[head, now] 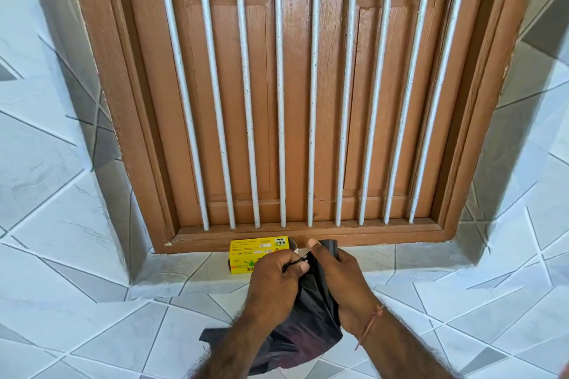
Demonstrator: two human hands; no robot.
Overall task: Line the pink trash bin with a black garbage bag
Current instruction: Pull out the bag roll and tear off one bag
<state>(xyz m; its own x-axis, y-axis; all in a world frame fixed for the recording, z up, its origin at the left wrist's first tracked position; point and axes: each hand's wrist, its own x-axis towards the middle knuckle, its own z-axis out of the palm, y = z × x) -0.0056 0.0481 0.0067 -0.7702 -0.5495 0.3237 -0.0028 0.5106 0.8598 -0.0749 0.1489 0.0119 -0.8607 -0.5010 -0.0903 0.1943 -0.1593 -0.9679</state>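
Both hands are working a thin, glossy black plastic garbage bag [311,314] at 6 o'clock in the view, above the tiled ledge.

Left hand [274,280]: grip is closing on the bag's top edge, thumb and fingers pinching a small fold of the film near the centre. Right hand [335,274]: grip is also closing on the bag, thumb up at 12 o'clock of the hand, fingers wrapping the bunched upper part of the plastic. The two hands are sitting just beside each other, nearly touching, and pinching the same top section between them.

The rest of the bag is hanging down below the hands toward 6 o'clock, crumpled and partly spreading out, with a loose flap sticking out at 8 o'clock under the left forearm. A thin orange-red thread bracelet [371,321] is sitting on the right wrist.

Yellow cardboard box with green print [255,252] is lying on the pale grey-and-white patterned tile ledge [415,258], at 11 o'clock from the hands, one end flap open, partly hidden by the left hand.

Brown wooden shuttered window frame with white vertical metal bars [280,101] is filling the view from 9 to 3 o'clock, shutters closed behind the bars. Box is sitting just in front of its bottom rail.
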